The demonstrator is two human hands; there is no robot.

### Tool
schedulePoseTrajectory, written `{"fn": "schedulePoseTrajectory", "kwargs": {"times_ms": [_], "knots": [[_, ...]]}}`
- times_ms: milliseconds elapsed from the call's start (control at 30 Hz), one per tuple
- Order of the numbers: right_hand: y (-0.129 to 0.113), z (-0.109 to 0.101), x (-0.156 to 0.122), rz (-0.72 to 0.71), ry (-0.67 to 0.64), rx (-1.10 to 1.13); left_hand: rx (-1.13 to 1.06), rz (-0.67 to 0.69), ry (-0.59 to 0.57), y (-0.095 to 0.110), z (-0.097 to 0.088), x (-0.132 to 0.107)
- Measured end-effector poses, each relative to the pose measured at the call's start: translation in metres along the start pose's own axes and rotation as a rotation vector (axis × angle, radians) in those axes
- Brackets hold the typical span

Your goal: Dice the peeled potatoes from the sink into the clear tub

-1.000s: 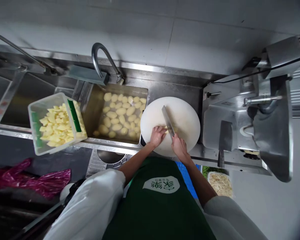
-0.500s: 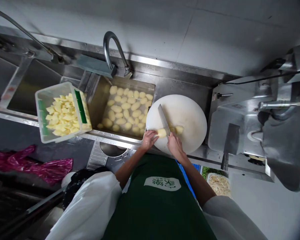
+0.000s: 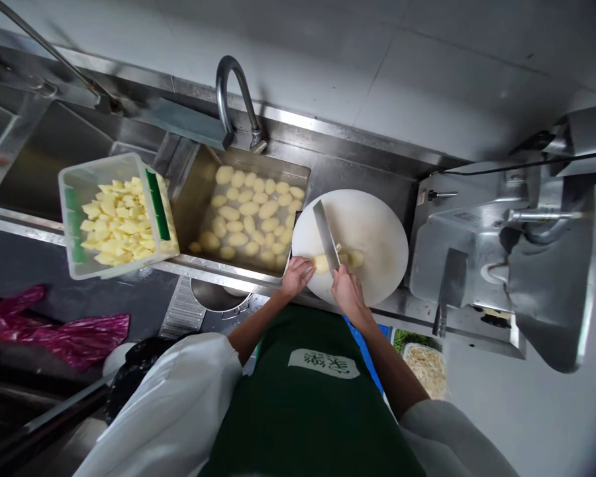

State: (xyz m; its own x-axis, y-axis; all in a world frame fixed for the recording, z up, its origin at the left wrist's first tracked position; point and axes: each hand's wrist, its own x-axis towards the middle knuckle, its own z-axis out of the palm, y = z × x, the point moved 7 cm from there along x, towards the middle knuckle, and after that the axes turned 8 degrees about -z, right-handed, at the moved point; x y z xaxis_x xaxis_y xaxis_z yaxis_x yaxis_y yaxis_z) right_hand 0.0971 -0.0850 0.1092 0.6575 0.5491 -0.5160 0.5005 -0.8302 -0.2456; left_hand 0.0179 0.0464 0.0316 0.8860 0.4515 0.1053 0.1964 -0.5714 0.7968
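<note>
My right hand (image 3: 348, 289) is closed round the handle of a cleaver (image 3: 326, 228), its blade reaching away from me over the round white cutting board (image 3: 377, 222). At the board's near left edge, my left hand (image 3: 296, 275) has its fingers closed on one end of a peeled potato (image 3: 320, 264). The blade stands at the other end of that potato. Cut potato pieces (image 3: 356, 258) lie just right of the blade, partly hidden by it and by my right hand.
Left of the board, a sink (image 3: 191, 182) holds water and several peeled potatoes (image 3: 249, 225) below a curved faucet (image 3: 223, 86). A clear bin (image 3: 72, 262) of potato chunks sits on the sink edge. To the right stand a metal machine (image 3: 432, 238) and another cleaver (image 3: 451, 278).
The view has shifted slightly. A small cut piece now shows by the blade, and the potato in my left hand looks a little shorter.
</note>
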Motion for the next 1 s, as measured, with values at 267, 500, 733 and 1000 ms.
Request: {"fn": "schedulePoseTrajectory", "kwargs": {"times_ms": [267, 500, 733, 1000], "knots": [[-0.009, 0.004, 0.001, -0.013, -0.036, 0.022, -0.038, 0.03, 0.071, 0.006, -0.01, -0.002], [-0.023, 0.017, 0.006, -0.023, -0.053, 0.036, 0.011, 0.005, -0.044, 0.002, 0.002, -0.004], [0.052, -0.017, 0.007, 0.001, 0.158, 0.406, 0.052, 0.07, -0.086, 0.001, 0.001, 0.008], [0.225, 0.027, -0.053, 0.239, 0.227, 1.089, 0.158, 0.375, -0.484, 0.051, 0.036, 0.075]]}}
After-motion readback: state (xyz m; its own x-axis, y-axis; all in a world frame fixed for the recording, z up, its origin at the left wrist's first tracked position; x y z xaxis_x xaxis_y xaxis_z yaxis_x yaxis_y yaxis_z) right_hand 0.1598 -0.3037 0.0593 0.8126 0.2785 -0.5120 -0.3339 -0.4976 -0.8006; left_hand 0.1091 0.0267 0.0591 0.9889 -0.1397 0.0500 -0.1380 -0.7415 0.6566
